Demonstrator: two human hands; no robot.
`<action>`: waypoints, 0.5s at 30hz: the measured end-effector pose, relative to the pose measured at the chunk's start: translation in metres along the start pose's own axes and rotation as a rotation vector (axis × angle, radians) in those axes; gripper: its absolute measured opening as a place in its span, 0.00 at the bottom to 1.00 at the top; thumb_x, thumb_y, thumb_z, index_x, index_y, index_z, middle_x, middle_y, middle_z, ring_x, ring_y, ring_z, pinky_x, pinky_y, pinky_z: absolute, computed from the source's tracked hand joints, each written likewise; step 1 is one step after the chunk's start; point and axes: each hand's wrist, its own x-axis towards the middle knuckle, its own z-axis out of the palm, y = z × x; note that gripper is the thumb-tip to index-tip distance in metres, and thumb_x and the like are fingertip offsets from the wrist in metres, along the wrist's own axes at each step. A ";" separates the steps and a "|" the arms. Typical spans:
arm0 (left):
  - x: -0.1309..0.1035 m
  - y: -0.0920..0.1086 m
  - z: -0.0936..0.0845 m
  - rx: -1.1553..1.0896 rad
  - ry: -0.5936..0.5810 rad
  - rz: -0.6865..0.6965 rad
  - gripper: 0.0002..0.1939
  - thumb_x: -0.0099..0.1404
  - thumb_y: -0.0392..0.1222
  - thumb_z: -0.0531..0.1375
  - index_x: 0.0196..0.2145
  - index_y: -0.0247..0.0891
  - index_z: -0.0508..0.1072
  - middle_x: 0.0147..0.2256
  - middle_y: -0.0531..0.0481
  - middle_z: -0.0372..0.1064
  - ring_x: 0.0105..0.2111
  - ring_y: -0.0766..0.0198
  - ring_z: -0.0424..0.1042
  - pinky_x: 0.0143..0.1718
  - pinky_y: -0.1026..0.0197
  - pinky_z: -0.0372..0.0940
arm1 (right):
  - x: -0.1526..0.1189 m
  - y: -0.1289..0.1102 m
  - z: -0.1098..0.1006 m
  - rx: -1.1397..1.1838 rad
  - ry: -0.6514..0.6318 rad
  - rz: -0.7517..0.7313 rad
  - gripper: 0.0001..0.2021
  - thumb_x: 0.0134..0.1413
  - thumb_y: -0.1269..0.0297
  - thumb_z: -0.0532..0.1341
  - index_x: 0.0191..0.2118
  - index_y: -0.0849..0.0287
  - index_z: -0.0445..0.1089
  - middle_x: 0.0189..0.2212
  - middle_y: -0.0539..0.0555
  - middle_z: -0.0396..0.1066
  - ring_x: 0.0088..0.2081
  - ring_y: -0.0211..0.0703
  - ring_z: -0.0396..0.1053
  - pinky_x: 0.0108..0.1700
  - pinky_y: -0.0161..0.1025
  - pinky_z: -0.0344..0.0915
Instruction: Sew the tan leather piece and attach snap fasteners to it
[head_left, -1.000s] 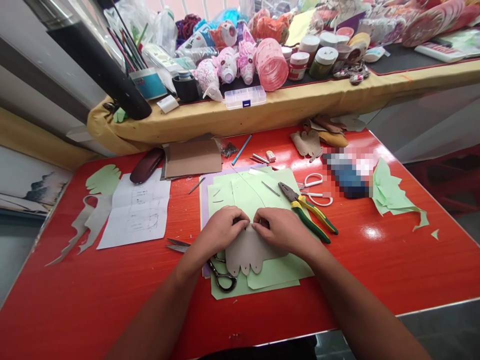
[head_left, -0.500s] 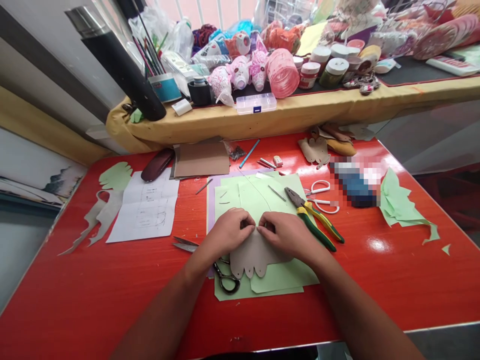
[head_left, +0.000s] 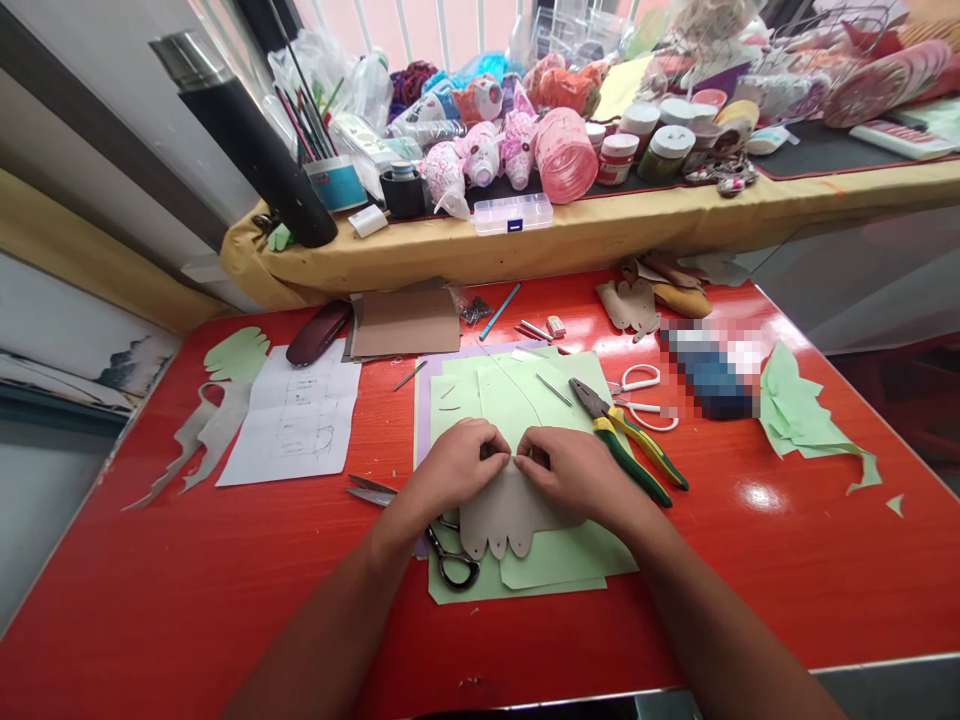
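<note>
A grey-beige cut piece with rounded, holed tabs lies over green paper sheets. My left hand pinches its upper edge with thumb and forefinger. Close beside it, my right hand pinches the same edge, the fingertips nearly meeting. Whatever small part lies between the fingertips is too small to make out. A thin wire or thread runs up from near the hands. Black-handled scissors are partly under my left forearm. Green-yellow pliers rest right of my right hand.
White-handled scissors, a blurred blue object and green scraps lie to the right. On the left are a drawn-on sheet and a dark red case. A crowded ledge with jars and a black flask runs behind.
The camera view has shifted slightly. Both hands keep the same pinch on the grey-beige piece, with no other visible movement.
</note>
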 end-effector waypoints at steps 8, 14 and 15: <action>0.001 0.000 0.000 -0.002 -0.011 0.001 0.04 0.65 0.37 0.60 0.34 0.40 0.77 0.36 0.49 0.75 0.40 0.56 0.73 0.41 0.56 0.66 | -0.001 0.002 0.001 0.008 0.012 -0.016 0.06 0.65 0.61 0.63 0.38 0.55 0.76 0.30 0.50 0.77 0.32 0.42 0.70 0.32 0.38 0.49; 0.001 0.000 -0.001 0.003 -0.015 0.001 0.04 0.65 0.37 0.61 0.34 0.40 0.77 0.36 0.49 0.75 0.39 0.56 0.73 0.40 0.56 0.66 | -0.001 0.006 0.001 0.030 0.009 -0.024 0.07 0.66 0.60 0.62 0.39 0.54 0.77 0.32 0.50 0.79 0.33 0.43 0.71 0.33 0.37 0.52; 0.000 0.001 -0.001 0.003 -0.014 0.000 0.04 0.65 0.37 0.61 0.34 0.40 0.77 0.36 0.49 0.75 0.40 0.56 0.73 0.40 0.56 0.66 | 0.000 0.007 0.001 0.037 0.009 -0.025 0.07 0.67 0.60 0.62 0.40 0.54 0.77 0.32 0.50 0.79 0.33 0.43 0.71 0.33 0.37 0.52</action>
